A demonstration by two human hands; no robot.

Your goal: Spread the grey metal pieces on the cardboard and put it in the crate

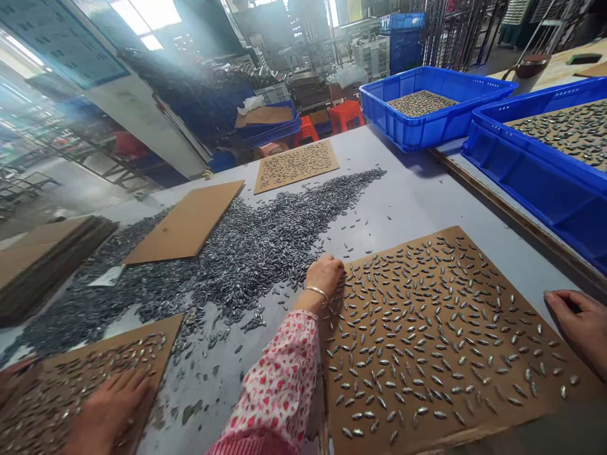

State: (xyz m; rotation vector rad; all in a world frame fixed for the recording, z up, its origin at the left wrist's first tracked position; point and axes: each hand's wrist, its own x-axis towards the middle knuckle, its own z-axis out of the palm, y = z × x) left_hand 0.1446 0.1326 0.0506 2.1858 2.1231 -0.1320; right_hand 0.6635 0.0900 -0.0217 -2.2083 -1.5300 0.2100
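Note:
A brown cardboard board (474,404) lies in front of me, covered with several small oval metal pieces (427,328) spread one layer deep. My left hand (325,275), in a pink floral sleeve with a bracelet, rests at the board's upper left corner. Its fingers are curled down onto the pieces there, and what they enclose is hidden. My right hand (581,325) lies at the board's right edge with its fingers stretched out flat and nothing seen in it. A large grey heap of loose metal pieces (246,253) spreads across the table just left of my left hand.
Another person's hand (109,407) presses on a second piece-covered board (71,379) at the bottom left. A bare board (187,221) and a filled board (296,164) lie farther back. Blue crates (427,123) (545,177) with filled boards stand at the right. Stacked boards (42,259) sit at the left.

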